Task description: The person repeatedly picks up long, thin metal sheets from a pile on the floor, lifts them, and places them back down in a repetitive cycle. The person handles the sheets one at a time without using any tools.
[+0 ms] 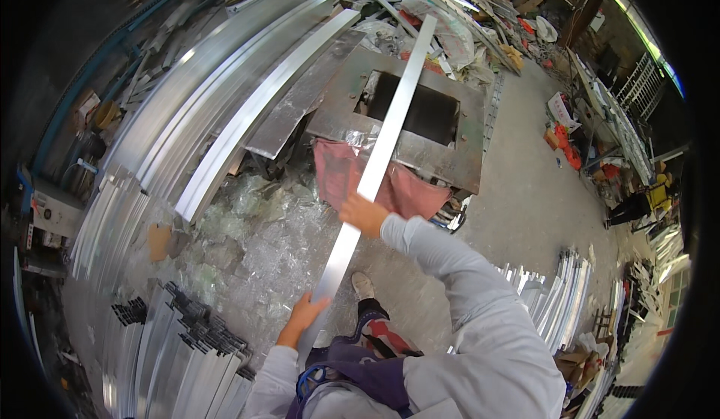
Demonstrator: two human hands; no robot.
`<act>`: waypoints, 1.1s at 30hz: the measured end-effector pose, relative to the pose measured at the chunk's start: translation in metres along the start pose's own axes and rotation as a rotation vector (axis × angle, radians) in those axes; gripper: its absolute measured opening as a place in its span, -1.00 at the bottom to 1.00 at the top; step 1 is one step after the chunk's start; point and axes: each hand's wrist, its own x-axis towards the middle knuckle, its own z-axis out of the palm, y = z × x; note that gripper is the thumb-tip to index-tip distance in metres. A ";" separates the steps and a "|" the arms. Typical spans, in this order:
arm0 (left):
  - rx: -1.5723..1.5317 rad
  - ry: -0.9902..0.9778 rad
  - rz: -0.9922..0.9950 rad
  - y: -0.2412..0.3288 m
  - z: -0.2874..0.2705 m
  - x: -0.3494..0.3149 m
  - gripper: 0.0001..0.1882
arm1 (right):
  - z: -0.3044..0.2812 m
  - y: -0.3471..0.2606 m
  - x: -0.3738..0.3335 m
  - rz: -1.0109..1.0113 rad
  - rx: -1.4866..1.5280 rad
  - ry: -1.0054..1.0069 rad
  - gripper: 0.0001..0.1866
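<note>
Right hand [364,214] grips silver bar [394,112] around mid-length, left hand [304,320] clasps it nearer body; I judge handling step underway, next move needing level, two-handed support.

A hand could pass on the right, above the broad strip of grey concrete floor [525,187] beside the grey metal desk with a dark rectangular opening [345,123]. The long, flat, silver metal bar [391,123] slanted over that desk and stood in the way of a sideways path. Rows of long silver metal profiles [206,82] obstructed the left, dark-ended silver profiles [169,355] the near left, and a mixed scrap heap [450,33] the far side.
</note>
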 end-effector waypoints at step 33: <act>0.057 0.033 0.089 0.182 -0.029 0.144 0.09 | 0.004 0.187 0.046 0.378 -0.314 0.106 -0.81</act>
